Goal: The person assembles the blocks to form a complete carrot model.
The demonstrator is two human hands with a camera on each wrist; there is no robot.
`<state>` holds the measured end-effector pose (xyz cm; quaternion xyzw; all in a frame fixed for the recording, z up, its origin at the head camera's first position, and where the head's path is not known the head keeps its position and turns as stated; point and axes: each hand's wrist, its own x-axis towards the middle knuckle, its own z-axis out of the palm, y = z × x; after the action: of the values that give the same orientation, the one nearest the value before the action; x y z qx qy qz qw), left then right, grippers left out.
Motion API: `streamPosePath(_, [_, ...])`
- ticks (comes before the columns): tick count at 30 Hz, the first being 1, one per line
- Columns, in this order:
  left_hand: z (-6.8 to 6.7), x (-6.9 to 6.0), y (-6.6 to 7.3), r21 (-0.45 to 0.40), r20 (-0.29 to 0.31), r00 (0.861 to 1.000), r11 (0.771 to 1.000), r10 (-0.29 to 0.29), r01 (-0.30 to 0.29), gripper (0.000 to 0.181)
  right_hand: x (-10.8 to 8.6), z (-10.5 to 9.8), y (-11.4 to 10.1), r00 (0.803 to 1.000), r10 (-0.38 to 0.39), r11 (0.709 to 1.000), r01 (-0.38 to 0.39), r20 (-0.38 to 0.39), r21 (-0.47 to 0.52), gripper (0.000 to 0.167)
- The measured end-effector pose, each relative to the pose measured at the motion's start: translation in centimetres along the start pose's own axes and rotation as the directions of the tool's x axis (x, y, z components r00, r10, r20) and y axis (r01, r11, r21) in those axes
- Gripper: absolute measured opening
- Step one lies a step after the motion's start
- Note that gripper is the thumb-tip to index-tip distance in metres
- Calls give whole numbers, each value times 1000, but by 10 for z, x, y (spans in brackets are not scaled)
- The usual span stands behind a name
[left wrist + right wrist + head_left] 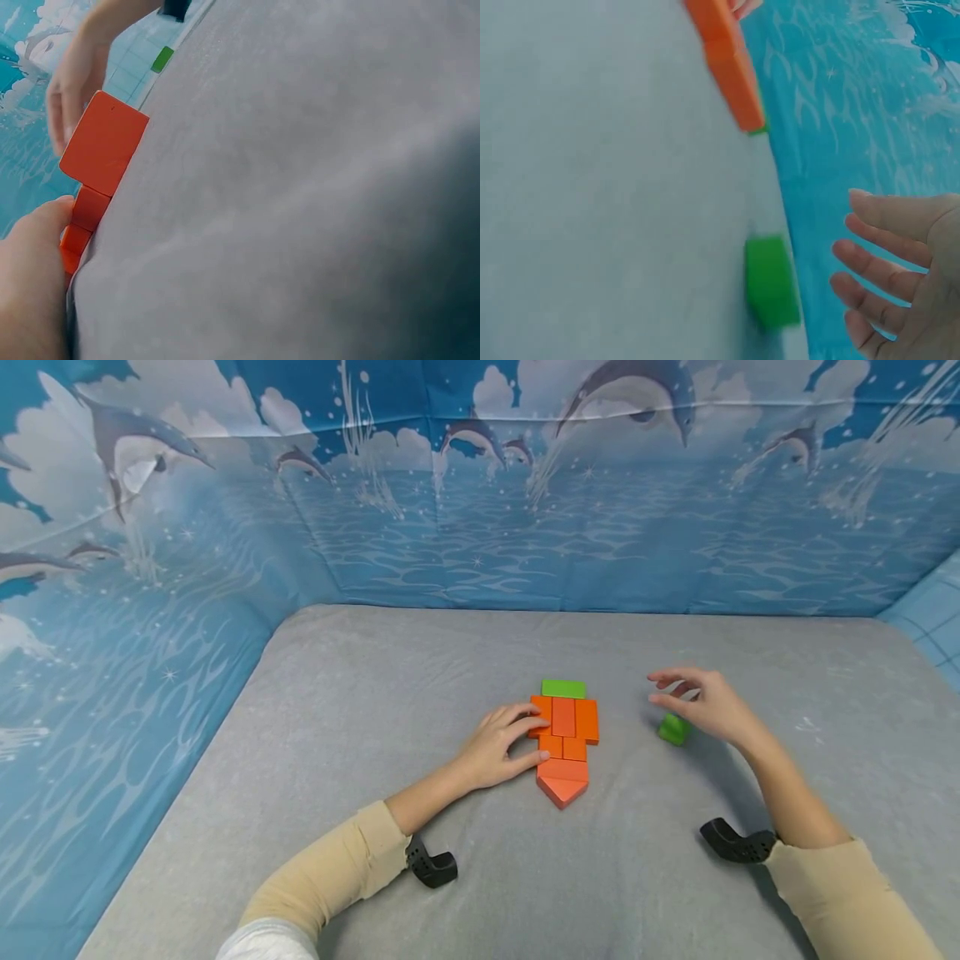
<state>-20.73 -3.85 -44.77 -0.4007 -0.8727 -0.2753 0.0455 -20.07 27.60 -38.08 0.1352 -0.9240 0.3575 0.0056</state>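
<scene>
Several orange blocks (563,718) lie together on the grey cloth in the head view. A green rectangular block (564,688) adjoins their far end, and a pointed orange block (562,790) forms the near end. My left hand (493,750) lies along the left side of this group, fingers spread and fingertips at the blocks. To the right, my right hand (712,703) hovers by a separate green block (674,729), with fingers apart and nothing held. In the right wrist view, a gap shows between that hand (900,270) and the green block (771,282).
Grey cloth (420,677) covers the surface under the blocks. A blue curtain printed with dolphins (585,543) rises behind and at the left. Each wrist wears a black camera mount, one near the left sleeve (431,864) and one near the right sleeve (738,842).
</scene>
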Motion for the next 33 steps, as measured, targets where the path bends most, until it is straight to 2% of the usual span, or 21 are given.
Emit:
streamPosePath(4, [0,0,0,-2,4,1000,1000,-3,3,45,-19,-4,10,999,38,998,-37,3,-41,36])
streamPosePath(8, [0,0,-1,-9,2,1000,1000,-1,1,45,-33,-4,18,999,41,997,-40,22,-59,37])
streamPosePath(16, [1,1,-2,-7,-5,1000,1000,7,-7,45,-46,4,27,1000,26,995,-24,16,-99,44])
streamPosePath(22, [1,1,-2,-13,-9,1000,1000,8,-8,44,-46,10,29,999,18,991,-22,-32,-129,41])
streamPosePath(26, [0,1,-1,-13,-7,1000,1000,5,-5,43,-43,10,28,999,36,991,-39,-21,-131,41])
streamPosePath(33, [0,1,-1,-15,7,1000,1000,-1,1,44,-20,8,16,1000,25,997,-25,-2,-72,42])
